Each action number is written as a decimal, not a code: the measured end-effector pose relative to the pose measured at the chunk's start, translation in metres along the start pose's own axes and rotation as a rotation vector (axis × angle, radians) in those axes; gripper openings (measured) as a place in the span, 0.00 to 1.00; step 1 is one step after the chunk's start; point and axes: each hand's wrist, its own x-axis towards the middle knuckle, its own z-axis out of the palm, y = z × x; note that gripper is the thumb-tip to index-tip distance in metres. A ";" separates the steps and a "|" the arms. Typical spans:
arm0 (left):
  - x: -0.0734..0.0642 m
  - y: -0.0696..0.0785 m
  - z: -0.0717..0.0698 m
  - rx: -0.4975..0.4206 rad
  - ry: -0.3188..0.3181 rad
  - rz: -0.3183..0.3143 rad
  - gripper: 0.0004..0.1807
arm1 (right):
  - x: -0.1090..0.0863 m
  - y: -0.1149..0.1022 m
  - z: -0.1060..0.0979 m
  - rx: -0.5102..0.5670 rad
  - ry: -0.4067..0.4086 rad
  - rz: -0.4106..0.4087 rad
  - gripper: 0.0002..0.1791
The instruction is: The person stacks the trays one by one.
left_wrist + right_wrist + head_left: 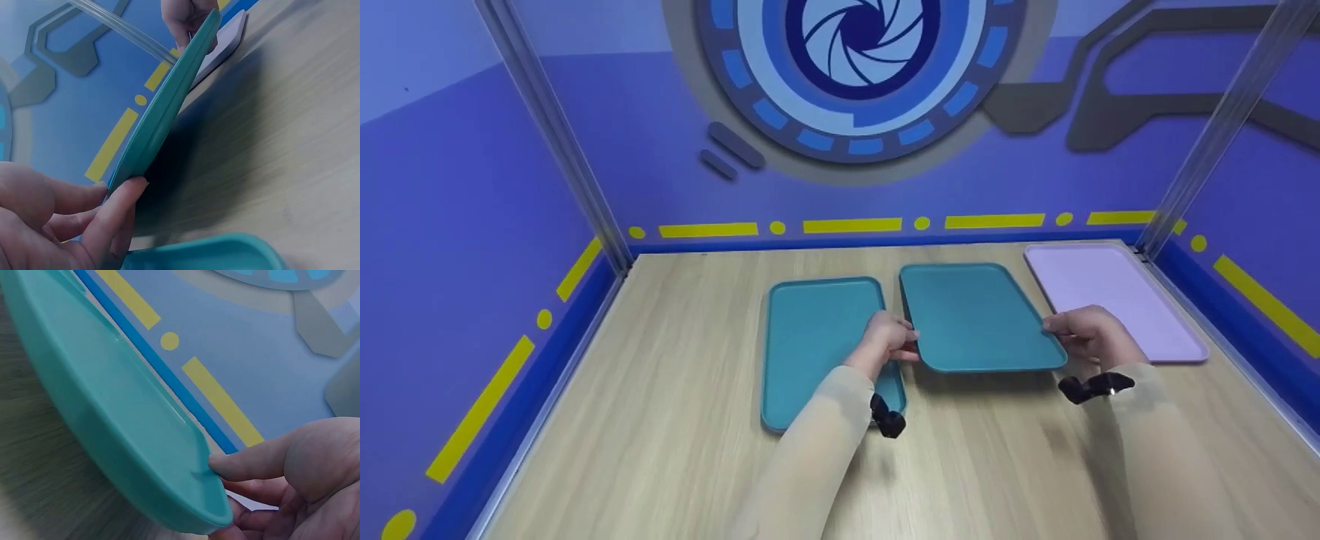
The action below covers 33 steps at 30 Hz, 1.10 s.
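Observation:
Both hands hold a teal tray [982,319] by its opposite short-side edges, raised above the wooden table with its shadow beneath. My left hand [887,337] pinches the left rim between thumb and fingers; in the left wrist view the tray [163,112] appears nearly edge-on. On the right rim, my right hand [1091,334] has its thumb on top and fingers below, as the right wrist view of the hand [304,472] shows. A second teal tray [817,337] lies flat on the table, partly under my left hand and forearm.
A lilac tray [1117,300] lies at the table's back right, just beyond my right hand. Blue panels with yellow markings [851,225] enclose the wooden table [682,390] at the back and both sides. Metal posts [559,142] stand at the back corners.

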 end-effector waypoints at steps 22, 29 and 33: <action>-0.007 -0.009 -0.023 -0.074 0.023 0.072 0.15 | -0.013 0.002 0.017 0.243 -0.030 -0.174 0.16; -0.015 -0.011 -0.041 -0.104 0.021 0.106 0.17 | -0.017 -0.004 0.032 0.210 -0.027 -0.221 0.14; -0.021 -0.013 -0.053 -0.118 0.023 0.116 0.17 | -0.018 -0.008 0.040 0.207 -0.038 -0.240 0.11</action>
